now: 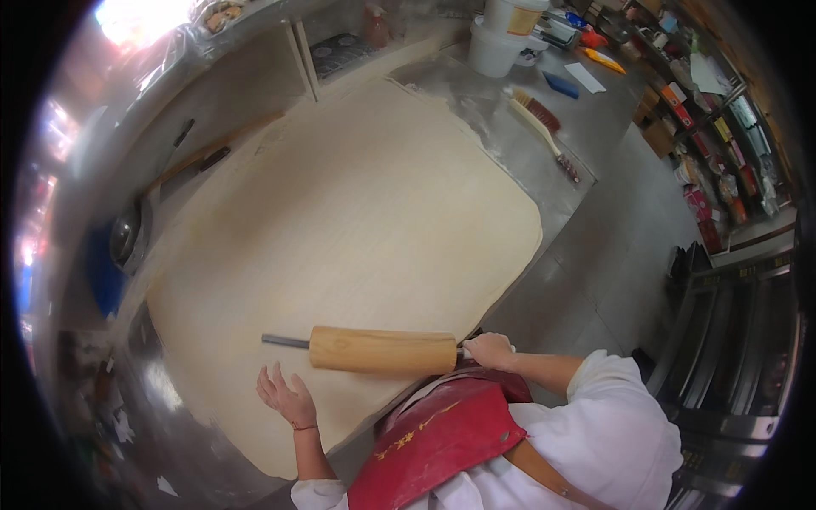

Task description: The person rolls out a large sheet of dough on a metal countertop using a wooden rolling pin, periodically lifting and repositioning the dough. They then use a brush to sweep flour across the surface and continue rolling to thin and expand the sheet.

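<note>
A large sheet of pale rolled dough (344, 210) covers much of the metal worktable. Near its edge closest to me lies a thick wooden rolling pin (382, 350) with a metal rod through it. My right hand (489, 350) grips the rod's right handle, by the table's front edge. Just below the rod's free left end is my left hand (285, 394), fingers apart and holding nothing, over the dough. Whether it touches the dough I cannot tell.
A bench brush (542, 124), a blue scraper (561, 85) and stacked white buckets (495, 48) stand or lie on the metal table (574, 185) beyond the dough. A metal bowl (125, 234) is at the left. Packed shelves (707, 140) and an oven-like metal unit (733, 344) are at the right.
</note>
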